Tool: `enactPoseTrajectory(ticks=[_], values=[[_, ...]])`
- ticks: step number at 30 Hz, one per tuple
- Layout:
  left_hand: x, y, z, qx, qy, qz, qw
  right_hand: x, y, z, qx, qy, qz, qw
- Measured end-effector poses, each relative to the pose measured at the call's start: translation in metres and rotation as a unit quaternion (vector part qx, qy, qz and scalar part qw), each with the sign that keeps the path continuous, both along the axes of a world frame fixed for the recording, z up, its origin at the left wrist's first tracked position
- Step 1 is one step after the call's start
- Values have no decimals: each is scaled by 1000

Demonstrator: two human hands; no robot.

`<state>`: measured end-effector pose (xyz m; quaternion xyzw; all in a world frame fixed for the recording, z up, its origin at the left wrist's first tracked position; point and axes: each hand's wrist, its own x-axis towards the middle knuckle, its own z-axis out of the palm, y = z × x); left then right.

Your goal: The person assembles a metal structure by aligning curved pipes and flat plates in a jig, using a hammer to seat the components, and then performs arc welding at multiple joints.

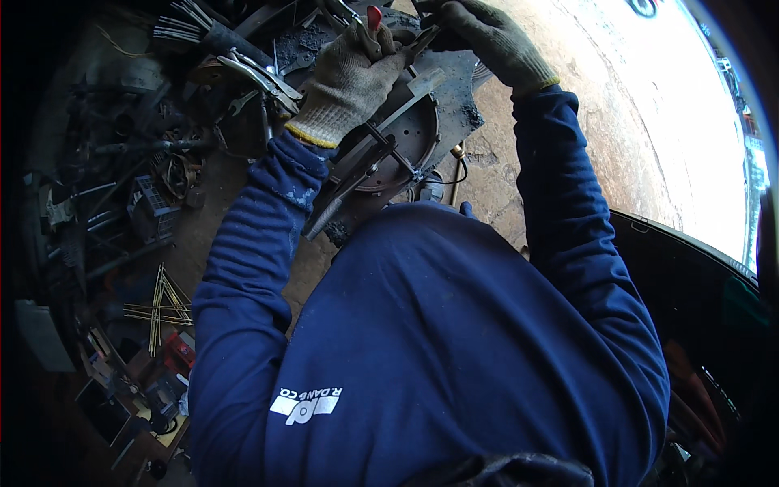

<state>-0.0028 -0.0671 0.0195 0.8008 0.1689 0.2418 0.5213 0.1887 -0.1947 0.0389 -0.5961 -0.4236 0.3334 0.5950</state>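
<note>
Both my hands wear knitted work gloves with yellow cuffs and reach over a cluttered metal work stand point(458, 105). My left hand point(349, 77) is closed round a metal tool with a red-tipped handle point(374, 18); its far end lies at the upper edge. Just to the right, my right hand point(497, 45) has its fingers curled beside a dark metal piece, and what it grips is hard to make out. Below the hands, a flat steel bar point(410, 93) lies slantwise over a round plate with holes point(418, 134). Locking pliers point(261, 79) rest left of my left hand.
A bundle of thin rods point(182, 23) sticks out of a dark tube at the upper left. Scrap metal and a grey crate point(152, 203) crowd the left side. Yellowish rods point(158, 308) lie crossed lower down. A dark open-topped container point(690, 252) stands at the right.
</note>
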Motion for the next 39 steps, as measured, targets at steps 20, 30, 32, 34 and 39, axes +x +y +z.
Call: enactPoseTrajectory(ticks=[20, 30, 32, 34, 39], values=[[14, 29, 19, 503, 197, -188, 820, -85, 20, 42, -108, 93, -152, 978], [27, 25, 26, 511, 368, -264, 731, -81, 32, 6, -86, 117, -231, 962], [28, 21, 29, 538, 328, -278, 725, -84, 26, 7, -61, 130, -237, 961], [18, 17, 34, 602, 264, -282, 699, -89, 21, 5, -20, 135, -226, 965], [22, 23, 25, 614, 229, -280, 701, -86, 26, -7, 14, 193, -227, 955]])
